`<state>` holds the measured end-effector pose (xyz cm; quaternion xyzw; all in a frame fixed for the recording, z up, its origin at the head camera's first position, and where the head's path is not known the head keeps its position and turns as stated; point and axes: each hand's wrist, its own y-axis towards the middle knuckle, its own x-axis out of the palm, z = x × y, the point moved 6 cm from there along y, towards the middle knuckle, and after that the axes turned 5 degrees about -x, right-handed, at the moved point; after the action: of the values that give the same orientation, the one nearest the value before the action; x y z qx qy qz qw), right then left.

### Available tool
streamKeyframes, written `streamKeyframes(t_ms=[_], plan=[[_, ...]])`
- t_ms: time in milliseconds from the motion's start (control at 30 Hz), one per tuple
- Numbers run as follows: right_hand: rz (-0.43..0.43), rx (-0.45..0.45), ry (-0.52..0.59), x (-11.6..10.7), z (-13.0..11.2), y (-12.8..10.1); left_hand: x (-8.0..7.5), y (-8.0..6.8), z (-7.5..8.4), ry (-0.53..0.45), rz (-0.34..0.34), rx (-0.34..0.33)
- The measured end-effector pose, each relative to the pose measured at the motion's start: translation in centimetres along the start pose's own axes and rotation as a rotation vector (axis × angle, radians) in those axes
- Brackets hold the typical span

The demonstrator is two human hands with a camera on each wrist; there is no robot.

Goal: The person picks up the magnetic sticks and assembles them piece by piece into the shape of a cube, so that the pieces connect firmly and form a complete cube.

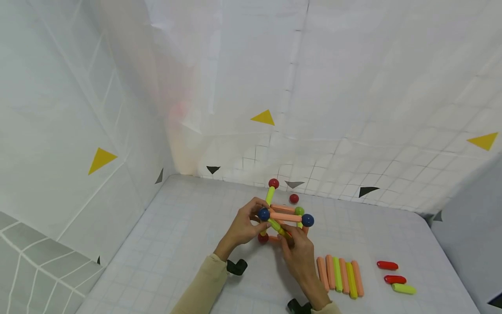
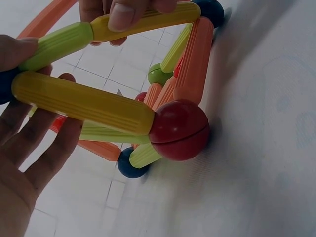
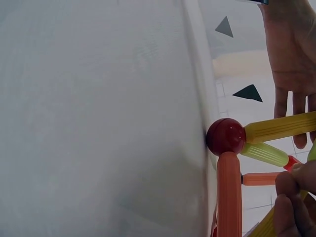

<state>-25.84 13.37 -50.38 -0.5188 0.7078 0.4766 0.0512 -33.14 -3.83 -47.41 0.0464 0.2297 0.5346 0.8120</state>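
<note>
A frame of ribbed toy building rods and balls stands on the table between my two hands. At its upper left corner, a blue ball (image 1: 264, 214) joins a yellow rod (image 2: 84, 103) and a light-green rod (image 2: 57, 47). My left hand (image 1: 244, 226) grips this corner, thumb on the light-green rod and fingers behind the yellow one. A curved yellow rod (image 2: 148, 22) meets the light-green rod end to end. My right hand (image 1: 300, 250) pinches that curved rod near the joint. Another blue ball (image 1: 307, 220) and a red ball (image 2: 178, 130) form other corners.
Right of my hands lies a row of orange, green and yellow rods (image 1: 339, 275). Farther right are two red rods (image 1: 395, 279) and a short green rod (image 1: 404, 288). A loose red ball (image 1: 294, 199) lies behind the frame, near the white back wall (image 1: 235, 87).
</note>
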Motion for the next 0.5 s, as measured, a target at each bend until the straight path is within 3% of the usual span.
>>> streamKeyframes(t_ms=[300,500], plan=[[0.033,-0.098,0.064,-0.16,0.20,-0.11,0.04,0.06,0.06,-0.016,0.001,0.021],[0.039,-0.112,0.075,-0.94,0.40,-0.16,0.21,0.09,-0.06,-0.014,0.000,0.027]])
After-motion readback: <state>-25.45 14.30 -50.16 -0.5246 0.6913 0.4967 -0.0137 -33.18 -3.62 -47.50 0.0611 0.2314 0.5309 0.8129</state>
